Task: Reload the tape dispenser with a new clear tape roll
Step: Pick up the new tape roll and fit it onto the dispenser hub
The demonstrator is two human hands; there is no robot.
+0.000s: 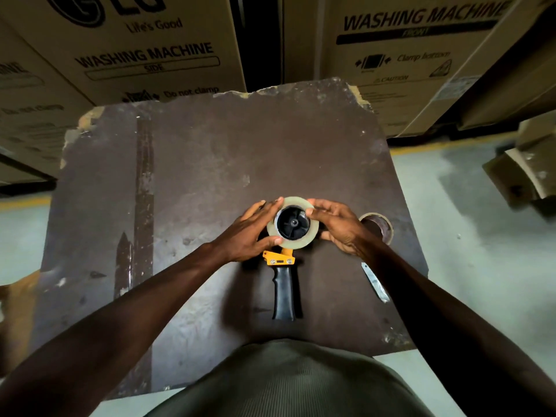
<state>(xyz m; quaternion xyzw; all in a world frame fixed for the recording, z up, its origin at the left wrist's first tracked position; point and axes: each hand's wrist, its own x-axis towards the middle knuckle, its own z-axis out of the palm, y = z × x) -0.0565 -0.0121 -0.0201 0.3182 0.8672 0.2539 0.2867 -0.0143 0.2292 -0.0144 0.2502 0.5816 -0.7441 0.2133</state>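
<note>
A clear tape roll (313,236) sits around the black hub of the tape dispenser (283,291), which lies flat on the dark table (210,164) with its black handle pointing toward me and an orange frame below the roll. My left hand (252,233) grips the roll's left rim, thumb at the lower edge. My right hand (338,225) holds the right rim, fingertips on the top edge. An empty cardboard tape core (383,225) rests on the table just right of my right hand, partly hidden by it.
A small metal blade (374,281) lies on the table under my right forearm. Large cardboard washing machine boxes (144,52) stand behind the table. Folded cardboard (523,176) lies on the floor at the right. The table's far edge is chipped.
</note>
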